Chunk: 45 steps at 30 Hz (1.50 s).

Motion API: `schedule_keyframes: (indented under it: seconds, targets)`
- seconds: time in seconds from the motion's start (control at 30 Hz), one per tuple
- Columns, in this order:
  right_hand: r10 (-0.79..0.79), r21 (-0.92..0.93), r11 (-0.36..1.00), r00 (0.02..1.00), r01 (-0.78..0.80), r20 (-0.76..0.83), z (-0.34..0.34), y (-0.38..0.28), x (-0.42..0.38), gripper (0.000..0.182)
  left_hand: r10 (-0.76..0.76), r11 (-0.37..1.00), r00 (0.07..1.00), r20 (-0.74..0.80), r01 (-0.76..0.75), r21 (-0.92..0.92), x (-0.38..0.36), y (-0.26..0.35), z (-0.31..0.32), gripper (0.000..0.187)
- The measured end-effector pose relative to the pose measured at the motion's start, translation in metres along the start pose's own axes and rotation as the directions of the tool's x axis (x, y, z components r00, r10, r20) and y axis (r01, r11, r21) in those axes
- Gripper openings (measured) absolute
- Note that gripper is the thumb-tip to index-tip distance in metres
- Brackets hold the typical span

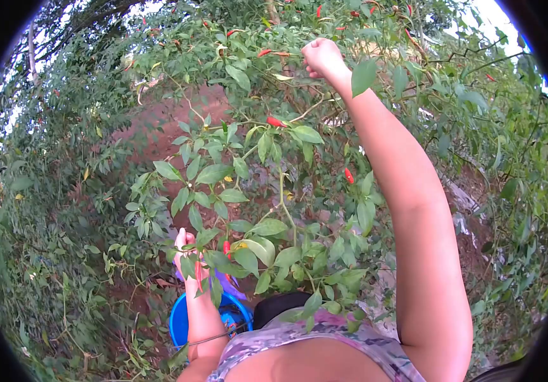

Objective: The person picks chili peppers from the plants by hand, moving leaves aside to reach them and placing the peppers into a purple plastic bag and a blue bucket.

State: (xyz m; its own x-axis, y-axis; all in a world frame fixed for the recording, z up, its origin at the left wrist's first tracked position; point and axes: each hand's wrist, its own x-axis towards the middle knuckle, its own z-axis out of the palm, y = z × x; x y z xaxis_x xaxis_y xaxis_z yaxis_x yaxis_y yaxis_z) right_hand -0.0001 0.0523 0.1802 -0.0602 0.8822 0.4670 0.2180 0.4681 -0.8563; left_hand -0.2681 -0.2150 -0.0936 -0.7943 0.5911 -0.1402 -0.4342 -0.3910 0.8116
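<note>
My right hand point(323, 58) reaches up into the upper branches, its fingers curled closed; whatever they hold, if anything, is hidden. Just left of it hangs a red chili pepper point(265, 53). Lower down, leaves partly cover my left hand point(185, 245), whose fingers are also curled, and its contents cannot be made out. Close to that hand are red chili peppers, one upright point(227, 249) and a longer one point(199, 275) in front of the wrist. Beneath my left forearm is a blue bucket point(177, 321) with some reddish bits inside. A thin dark band crosses the forearm.
A leafy chili branch point(281, 191) stands between my arms, bearing a red chili pepper point(276, 121). Another chili pepper point(349, 176) hangs near my right forearm. Dense bushes surround me, and brown soil point(153, 137) shows between them. Purple material point(229, 285) lies beside the bucket.
</note>
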Motion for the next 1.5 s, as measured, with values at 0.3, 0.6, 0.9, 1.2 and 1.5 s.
schedule_keyframes:
  seconds: [0.3,0.6,0.9,1.2,1.5]
  targets:
    - [-0.225,-0.637,0.738,0.971,0.223,0.078,0.015,0.0,0.015,0.029,-0.038,0.993,0.989,0.143,0.053,-0.103,-0.005,-0.001,-0.002,0.021]
    - [0.046,-0.205,0.978,0.935,0.028,0.351,-0.026,0.023,-0.022,0.021,0.025,0.992,0.972,0.234,0.004,-0.122,0.0,-0.002,-0.023,0.019]
    - [0.013,0.116,0.992,0.964,-0.045,0.264,-0.056,0.052,-0.063,0.026,-0.034,0.989,0.984,0.176,0.058,-0.138,-0.022,0.012,-0.007,0.025]
    - [-0.003,-0.09,0.996,0.997,0.01,0.074,-0.06,0.061,-0.078,0.01,-0.089,0.996,0.983,0.163,0.085,0.034,-0.012,0.006,-0.006,0.024]
    - [0.014,-0.124,0.992,0.98,0.011,0.199,-0.06,0.062,-0.095,0.008,-0.026,0.999,0.964,0.265,0.015,0.042,-0.009,0.004,-0.016,0.025]
